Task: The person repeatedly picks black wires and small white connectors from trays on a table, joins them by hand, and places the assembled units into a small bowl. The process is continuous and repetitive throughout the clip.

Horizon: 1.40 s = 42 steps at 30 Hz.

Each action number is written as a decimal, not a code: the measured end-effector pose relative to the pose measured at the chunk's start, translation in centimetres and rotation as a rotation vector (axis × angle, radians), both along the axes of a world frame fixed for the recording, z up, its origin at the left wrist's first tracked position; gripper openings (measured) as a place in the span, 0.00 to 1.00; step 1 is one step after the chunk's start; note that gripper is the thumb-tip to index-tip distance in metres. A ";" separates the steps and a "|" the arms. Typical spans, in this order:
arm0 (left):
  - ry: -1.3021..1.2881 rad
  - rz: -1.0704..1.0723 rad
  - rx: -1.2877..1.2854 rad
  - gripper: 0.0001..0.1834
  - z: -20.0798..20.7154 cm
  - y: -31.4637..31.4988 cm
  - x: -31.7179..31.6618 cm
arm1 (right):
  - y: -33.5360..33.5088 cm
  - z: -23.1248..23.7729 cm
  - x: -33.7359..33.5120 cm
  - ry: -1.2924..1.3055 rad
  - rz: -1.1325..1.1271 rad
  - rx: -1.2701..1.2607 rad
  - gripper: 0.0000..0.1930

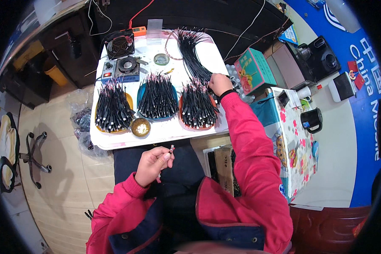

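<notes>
Black cables (189,53) — bunched on the worktop (156,139), long axis running forward and slightly left from the curled fingers of the right hand (220,84), nearer than the left hand (155,163). Cannot tell if pinching any. On the left, fingers pressed together around a small metal-tipped piece (172,148).

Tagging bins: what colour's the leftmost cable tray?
The leftmost cable tray is yellow; best seen in the head view.
</notes>
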<state>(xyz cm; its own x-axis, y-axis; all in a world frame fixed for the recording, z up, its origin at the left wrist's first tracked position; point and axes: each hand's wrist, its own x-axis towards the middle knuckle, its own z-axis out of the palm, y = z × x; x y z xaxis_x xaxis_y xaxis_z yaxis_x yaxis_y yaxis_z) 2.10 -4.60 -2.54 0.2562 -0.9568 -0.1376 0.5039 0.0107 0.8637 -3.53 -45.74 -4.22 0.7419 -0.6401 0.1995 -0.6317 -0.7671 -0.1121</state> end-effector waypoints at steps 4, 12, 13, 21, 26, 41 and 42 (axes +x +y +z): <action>0.002 0.014 -0.001 0.09 0.2 0.2 0.2 | 1.0 4.0 -1.2 -0.212 -0.011 0.064 0.11; 0.296 0.049 -0.245 0.09 4.4 -1.8 0.4 | 21.0 11.0 -9.1 -0.589 0.206 0.402 0.03; 0.286 0.086 -0.264 0.08 5.1 -2.1 0.8 | 24.8 10.3 -10.3 -0.573 0.227 0.509 0.06; -0.013 0.446 -0.461 0.08 7.9 -0.8 4.7 | 33.1 -0.1 -14.1 -0.184 0.459 0.728 0.10; -0.058 0.362 -0.381 0.06 6.1 2.0 0.7 | 29.9 1.6 -12.2 -0.392 0.428 0.897 0.10; -0.319 0.176 -0.188 0.09 4.2 3.6 -2.4 | 27.4 9.6 -6.8 -1.072 0.360 1.237 0.07; -0.233 0.225 -0.195 0.09 4.3 3.3 -2.2 | 27.4 9.4 -6.9 -1.044 0.374 1.210 0.07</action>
